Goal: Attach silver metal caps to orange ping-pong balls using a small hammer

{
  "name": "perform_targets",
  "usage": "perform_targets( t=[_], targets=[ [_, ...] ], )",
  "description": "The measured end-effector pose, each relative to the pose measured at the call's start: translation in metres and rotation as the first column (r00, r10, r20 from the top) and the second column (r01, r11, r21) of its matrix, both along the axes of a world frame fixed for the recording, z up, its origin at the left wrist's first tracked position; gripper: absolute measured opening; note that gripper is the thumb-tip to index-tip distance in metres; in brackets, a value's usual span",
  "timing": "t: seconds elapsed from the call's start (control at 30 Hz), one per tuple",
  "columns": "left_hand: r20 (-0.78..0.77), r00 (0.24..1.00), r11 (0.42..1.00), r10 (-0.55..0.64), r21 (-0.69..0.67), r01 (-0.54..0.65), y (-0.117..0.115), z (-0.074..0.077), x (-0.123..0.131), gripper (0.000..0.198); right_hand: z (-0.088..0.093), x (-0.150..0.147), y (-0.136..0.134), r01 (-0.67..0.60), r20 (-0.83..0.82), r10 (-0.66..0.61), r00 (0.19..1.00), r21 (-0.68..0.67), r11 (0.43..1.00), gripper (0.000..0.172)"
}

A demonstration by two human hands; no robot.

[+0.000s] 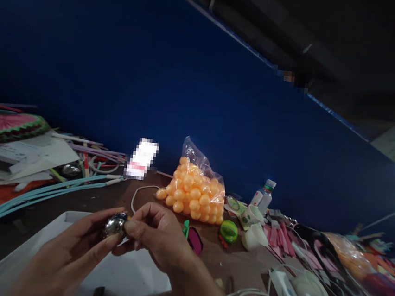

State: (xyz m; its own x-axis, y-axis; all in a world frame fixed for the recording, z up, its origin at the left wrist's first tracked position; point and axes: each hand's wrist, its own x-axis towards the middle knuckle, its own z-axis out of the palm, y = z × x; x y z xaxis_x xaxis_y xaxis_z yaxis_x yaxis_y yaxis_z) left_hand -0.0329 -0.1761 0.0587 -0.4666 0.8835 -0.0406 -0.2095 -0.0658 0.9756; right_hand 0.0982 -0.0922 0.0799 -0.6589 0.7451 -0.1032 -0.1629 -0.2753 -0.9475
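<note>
A shiny silver ball [116, 225] sits between the thumb and fingers of my left hand [72, 252], over a white tray [139, 275]. At the ball's right side, my right hand [161, 237] is closed in a pinch, thumb against forefinger. Whatever those fingertips hold is too small or too hidden to make out. Beneath both hands, the tray's inside shows a dark stick-like piece [97, 295] near the lower edge.
Behind my hands stand a clear bag of orange balls [196, 192] and a lit phone [142, 159]. Light blue cords [56, 192] run along the left. Rightward lie a green striped ball [228, 231], white cups [254, 237], a bottle [266, 196] and a white power strip [284, 291] with cables.
</note>
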Motion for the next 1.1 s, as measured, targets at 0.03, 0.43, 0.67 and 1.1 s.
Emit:
perform_targets(
  t=[0.03,0.43,0.67,1.1],
  targets=[
    [-0.002,1.0,1.0,-0.004,-0.006,0.004,0.0,0.0,0.0,0.054,0.0,0.0,0.0,-0.001,0.005,0.001,1.0,0.002,1.0,0.054],
    [0.04,0.999,1.0,-0.008,-0.02,0.008,-0.001,0.003,0.003,0.052,0.006,0.002,-0.001,0.01,0.01,-0.01,1.0,0.012,1.0,0.053],
    [0.002,1.0,1.0,0.017,0.002,-0.017,-0.001,-0.002,0.002,0.045,-0.002,0.002,0.001,-0.103,-0.06,0.101,0.993,-0.032,0.994,0.058],
    [0.061,0.998,0.999,-0.023,-0.029,0.025,0.003,0.001,-0.004,0.051,0.012,0.001,-0.009,0.006,-0.011,-0.005,1.0,0.076,0.997,0.058]
  ],
)
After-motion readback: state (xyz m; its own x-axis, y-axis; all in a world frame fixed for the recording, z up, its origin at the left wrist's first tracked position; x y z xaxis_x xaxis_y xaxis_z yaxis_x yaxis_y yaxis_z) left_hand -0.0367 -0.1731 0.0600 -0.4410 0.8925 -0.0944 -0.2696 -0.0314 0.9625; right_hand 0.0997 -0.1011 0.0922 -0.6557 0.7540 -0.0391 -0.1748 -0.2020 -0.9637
